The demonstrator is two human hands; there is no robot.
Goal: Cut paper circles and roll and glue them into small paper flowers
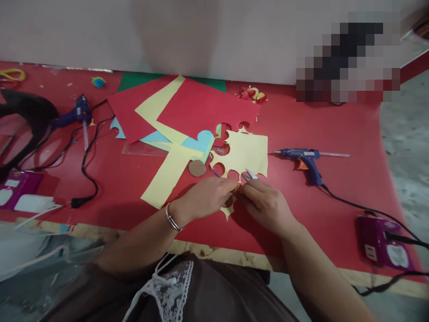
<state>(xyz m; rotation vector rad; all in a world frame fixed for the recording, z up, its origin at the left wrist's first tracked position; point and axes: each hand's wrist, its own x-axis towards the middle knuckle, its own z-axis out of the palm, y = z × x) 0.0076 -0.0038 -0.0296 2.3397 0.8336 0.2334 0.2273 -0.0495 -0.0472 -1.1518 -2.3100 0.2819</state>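
My left hand (209, 194), with a silver bangle at the wrist, and my right hand (264, 201) meet fingertip to fingertip over the red table (345, 188). Both have their fingers pinched together; whatever small thing lies between them is hidden. Just beyond my right hand the scissor blades (251, 175) poke out. A pale yellow sheet with round cut-outs (250, 150) lies in front of both hands, and a yellow scrap (229, 211) sits under the fingers. Left of it rests a round cardboard disc (197, 168).
Red sheets (208, 103) and a yellow strip (166, 179) are spread behind. A blue glue gun (303, 158) lies at right, another glue gun (80, 111) at left. Purple power boxes (382, 243) and cords lie on both sides. A pixelated area covers the upper right.
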